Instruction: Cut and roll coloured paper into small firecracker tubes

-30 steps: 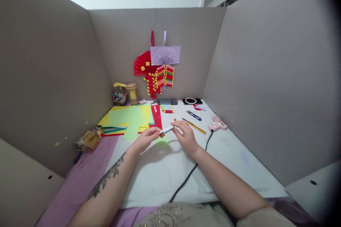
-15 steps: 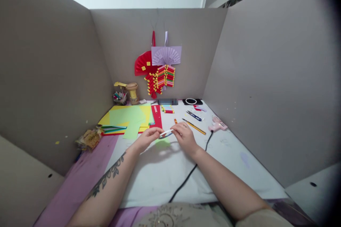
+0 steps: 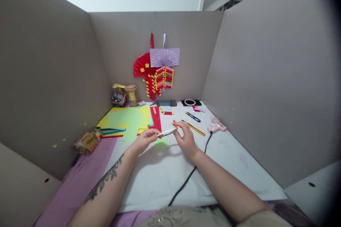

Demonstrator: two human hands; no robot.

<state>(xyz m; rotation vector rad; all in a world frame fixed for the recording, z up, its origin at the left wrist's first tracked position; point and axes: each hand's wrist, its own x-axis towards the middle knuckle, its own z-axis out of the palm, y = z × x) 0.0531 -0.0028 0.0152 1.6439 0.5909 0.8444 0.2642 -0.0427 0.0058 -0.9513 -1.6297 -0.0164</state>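
Above the middle of the white table sheet (image 3: 165, 173), my left hand (image 3: 144, 141) and my right hand (image 3: 185, 137) hold a thin rolled paper tube (image 3: 166, 133), white with a blue band, between them. The left fingertips pinch its left end. The right thumb and fingers pinch its right end, with the other fingers lifted. A small light green paper scrap (image 3: 162, 142) lies on the sheet just under the tube.
A stack of yellow, green and red paper sheets (image 3: 128, 118) lies left of the hands. A pencil (image 3: 194, 127), snips (image 3: 194, 116) and a pink glue gun (image 3: 216, 126) with a black cord (image 3: 186, 181) lie on the right. Paper fan decorations (image 3: 160, 67) hang on the back cardboard wall.
Both hands stayed at the same spot, turning the paper tube between the fingertips. The view shifted slightly.
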